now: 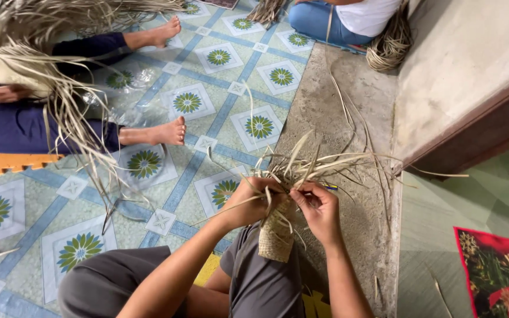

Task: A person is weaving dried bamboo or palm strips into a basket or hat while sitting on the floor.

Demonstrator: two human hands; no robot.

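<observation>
A small half-woven basket [276, 234] of pale dried palm strips rests on my knee, with loose strip ends [313, 162] fanning up and outward from its top. My left hand [253, 200] grips the strips at the basket's upper left edge. On the right, my right hand [318, 207] pinches a strip at the rim with fingers closed. Both hands meet at the top of the weave. I sit on the floor in grey trousers.
A person at the left sits with bare feet [169, 132] out, holding another strip weaving [22, 68] with long trailing ends. Another person [349, 17] sits at the top beside a strip bundle [389, 44]. A patterned floor mat [207, 100], a concrete step [460, 70] and a red cloth [499, 271] surround me.
</observation>
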